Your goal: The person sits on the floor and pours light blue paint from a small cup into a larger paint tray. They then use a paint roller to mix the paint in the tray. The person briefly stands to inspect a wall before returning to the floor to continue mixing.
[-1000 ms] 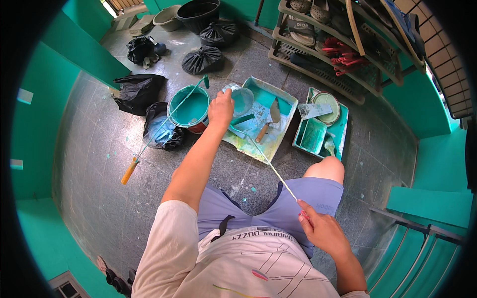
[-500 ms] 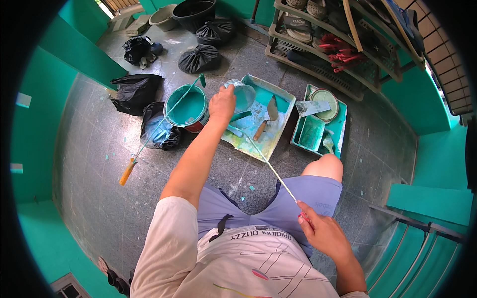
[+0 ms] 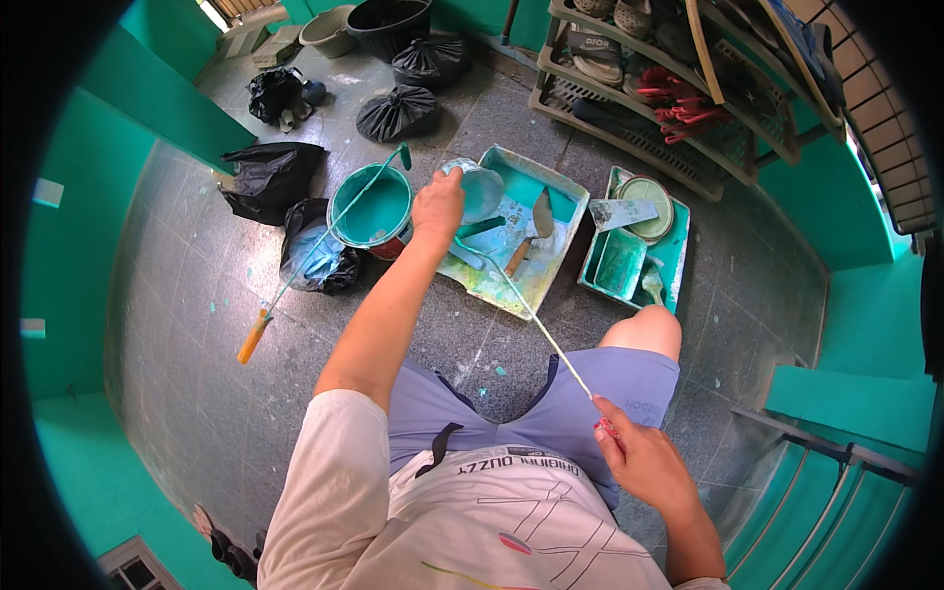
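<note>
My left hand [image 3: 439, 205] grips the rim of a clear plastic tub [image 3: 480, 192], which is smeared with teal paint and tipped over the paint tray [image 3: 560, 261]. My right hand [image 3: 632, 452] is closed round the red handle [image 3: 608, 429] of a long-rod paint roller. Its small teal roller head [image 3: 481, 226] is over the tray's left side, just below the tub. A trowel [image 3: 541, 221] with a wooden handle lies in the tray. Left of my left hand stands a bucket of teal paint [image 3: 372, 211], with a second paint roller [image 3: 324, 236] resting across its top.
Right of the tray, a smaller tray [image 3: 677, 270] holds a green container, a round lid, a scraper and a brush. Black plastic bags [image 3: 270, 182] lie left of and beyond the bucket. A shoe rack [image 3: 639, 93] stands at the far right. Paint specks dot the tiled floor [image 3: 197, 393].
The view has shifted very slightly. Both hands keep their grips, and the tub and roller are almost where they were.
</note>
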`<act>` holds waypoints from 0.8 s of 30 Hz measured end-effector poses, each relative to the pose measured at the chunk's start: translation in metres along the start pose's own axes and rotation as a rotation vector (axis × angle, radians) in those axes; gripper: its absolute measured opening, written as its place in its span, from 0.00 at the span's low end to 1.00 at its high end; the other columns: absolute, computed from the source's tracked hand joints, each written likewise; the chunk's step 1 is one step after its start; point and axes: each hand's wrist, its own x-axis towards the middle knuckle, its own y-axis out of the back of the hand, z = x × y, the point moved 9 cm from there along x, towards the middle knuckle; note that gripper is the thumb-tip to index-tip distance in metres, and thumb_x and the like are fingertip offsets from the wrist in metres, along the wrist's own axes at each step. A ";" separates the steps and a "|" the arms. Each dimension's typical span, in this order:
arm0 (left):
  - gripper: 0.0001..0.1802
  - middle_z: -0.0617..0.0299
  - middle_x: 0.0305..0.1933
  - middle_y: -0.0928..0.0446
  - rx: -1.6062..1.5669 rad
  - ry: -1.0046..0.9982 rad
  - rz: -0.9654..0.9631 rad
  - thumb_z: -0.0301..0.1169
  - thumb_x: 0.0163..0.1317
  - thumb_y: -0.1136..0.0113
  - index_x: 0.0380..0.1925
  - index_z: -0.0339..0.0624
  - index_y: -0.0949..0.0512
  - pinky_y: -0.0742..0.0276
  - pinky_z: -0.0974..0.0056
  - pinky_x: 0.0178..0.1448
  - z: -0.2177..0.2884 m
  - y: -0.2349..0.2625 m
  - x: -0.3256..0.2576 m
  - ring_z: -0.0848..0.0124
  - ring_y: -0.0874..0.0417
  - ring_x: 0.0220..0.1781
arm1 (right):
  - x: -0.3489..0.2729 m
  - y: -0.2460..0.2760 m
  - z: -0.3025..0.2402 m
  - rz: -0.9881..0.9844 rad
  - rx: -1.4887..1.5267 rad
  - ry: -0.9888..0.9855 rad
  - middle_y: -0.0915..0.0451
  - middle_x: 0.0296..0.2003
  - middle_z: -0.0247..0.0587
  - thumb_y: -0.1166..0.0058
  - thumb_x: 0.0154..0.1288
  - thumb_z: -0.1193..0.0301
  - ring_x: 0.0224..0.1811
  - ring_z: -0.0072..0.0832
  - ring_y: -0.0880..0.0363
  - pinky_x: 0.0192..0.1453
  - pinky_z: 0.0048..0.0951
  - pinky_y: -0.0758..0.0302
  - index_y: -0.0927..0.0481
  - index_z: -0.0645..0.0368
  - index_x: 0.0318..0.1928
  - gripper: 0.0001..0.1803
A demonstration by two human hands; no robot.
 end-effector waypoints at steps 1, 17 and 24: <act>0.08 0.46 0.40 0.22 -0.005 -0.001 0.004 0.32 0.61 0.45 0.40 0.44 0.27 0.19 0.47 0.41 0.002 0.000 0.000 0.46 0.16 0.38 | 0.000 0.000 0.000 -0.002 -0.001 -0.006 0.16 0.31 0.50 0.51 0.71 0.63 0.32 0.49 0.17 0.39 0.46 0.22 0.28 0.53 0.63 0.22; 0.10 0.45 0.41 0.21 0.008 -0.006 -0.020 0.33 0.61 0.44 0.41 0.44 0.27 0.20 0.47 0.42 -0.012 0.010 -0.007 0.46 0.16 0.38 | 0.002 -0.003 0.001 -0.068 0.008 -0.073 0.17 0.33 0.52 0.51 0.72 0.64 0.35 0.50 0.18 0.43 0.44 0.23 0.29 0.51 0.64 0.22; 0.09 0.46 0.40 0.21 0.028 -0.003 -0.031 0.32 0.63 0.45 0.41 0.43 0.27 0.20 0.47 0.41 -0.013 0.009 -0.007 0.46 0.16 0.37 | 0.000 -0.001 0.004 -0.001 0.023 -0.044 0.17 0.32 0.51 0.51 0.71 0.64 0.34 0.50 0.18 0.40 0.45 0.23 0.29 0.52 0.64 0.22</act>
